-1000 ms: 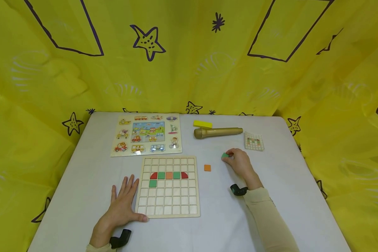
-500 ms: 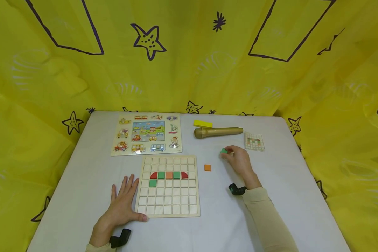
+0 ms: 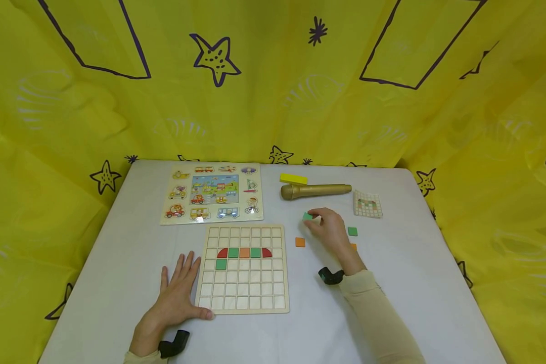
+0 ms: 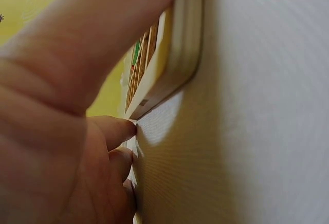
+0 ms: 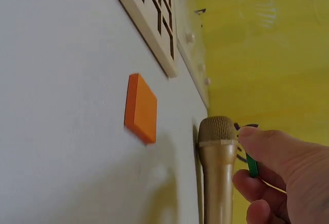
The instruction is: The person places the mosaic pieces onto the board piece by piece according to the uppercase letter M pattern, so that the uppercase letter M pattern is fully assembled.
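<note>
My right hand pinches a green square tile between thumb and fingers, right of the wooden grid board. In the right wrist view the green tile shows edge-on between the fingertips. My left hand lies with fingers spread along the board's left side, its thumb on the lower left corner. The left wrist view shows that thumb over the board's edge. On the grid, a row holds red rounded pieces at both ends, with green and orange squares between; one green square sits below.
A loose orange tile lies right of the board. Another green tile and a partly hidden orange tile lie beyond the right wrist. Behind are a vehicle puzzle, a gold microphone, a yellow block and a pattern card.
My right hand has moved left with the green tile, toward the board. A green tile and part of an orange one have come into view behind it. The left hand stays in place.
</note>
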{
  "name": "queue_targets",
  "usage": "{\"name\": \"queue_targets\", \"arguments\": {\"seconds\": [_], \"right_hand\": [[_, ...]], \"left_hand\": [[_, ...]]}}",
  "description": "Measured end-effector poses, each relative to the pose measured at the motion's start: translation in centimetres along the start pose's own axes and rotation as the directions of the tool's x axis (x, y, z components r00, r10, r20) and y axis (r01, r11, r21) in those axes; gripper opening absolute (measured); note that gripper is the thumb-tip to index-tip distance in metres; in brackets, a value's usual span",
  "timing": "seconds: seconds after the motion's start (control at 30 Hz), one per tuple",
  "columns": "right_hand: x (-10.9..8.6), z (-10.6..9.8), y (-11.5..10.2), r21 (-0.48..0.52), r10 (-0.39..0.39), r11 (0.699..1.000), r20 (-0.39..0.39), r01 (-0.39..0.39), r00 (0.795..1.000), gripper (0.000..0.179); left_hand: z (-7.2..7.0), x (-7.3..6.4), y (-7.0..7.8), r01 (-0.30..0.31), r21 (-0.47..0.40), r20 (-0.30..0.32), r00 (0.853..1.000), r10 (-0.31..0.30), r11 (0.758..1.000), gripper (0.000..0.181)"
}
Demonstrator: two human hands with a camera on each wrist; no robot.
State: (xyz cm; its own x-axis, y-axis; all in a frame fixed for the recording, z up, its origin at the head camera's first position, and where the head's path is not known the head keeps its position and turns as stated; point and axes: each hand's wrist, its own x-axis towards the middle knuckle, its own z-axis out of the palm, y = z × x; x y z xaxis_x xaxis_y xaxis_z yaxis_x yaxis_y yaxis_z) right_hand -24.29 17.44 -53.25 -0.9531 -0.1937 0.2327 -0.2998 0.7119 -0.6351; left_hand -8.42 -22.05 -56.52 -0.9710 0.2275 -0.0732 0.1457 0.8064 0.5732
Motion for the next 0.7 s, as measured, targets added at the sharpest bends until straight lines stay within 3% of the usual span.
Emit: {"name": "queue_targets", "arguments": {"seconds": [0.37,0.7], "right_hand": [[-0.1,2.4,-4.2,0.013,-0.129,0.992,0.058,0.128,0.990,0.028],[-0.5,4.5,-7.2,0.040,-0.191,0.981,0.148,0.187,0.970,0.026]], "left_hand": [[0.2,0.0,-0.1,0.004,0.001,0.002,1.000,-0.004,1.000,0.143],[0.2,0.1,-0.1,0.008,0.012,-0.001,1.000,-0.008,1.000,0.143]]}}
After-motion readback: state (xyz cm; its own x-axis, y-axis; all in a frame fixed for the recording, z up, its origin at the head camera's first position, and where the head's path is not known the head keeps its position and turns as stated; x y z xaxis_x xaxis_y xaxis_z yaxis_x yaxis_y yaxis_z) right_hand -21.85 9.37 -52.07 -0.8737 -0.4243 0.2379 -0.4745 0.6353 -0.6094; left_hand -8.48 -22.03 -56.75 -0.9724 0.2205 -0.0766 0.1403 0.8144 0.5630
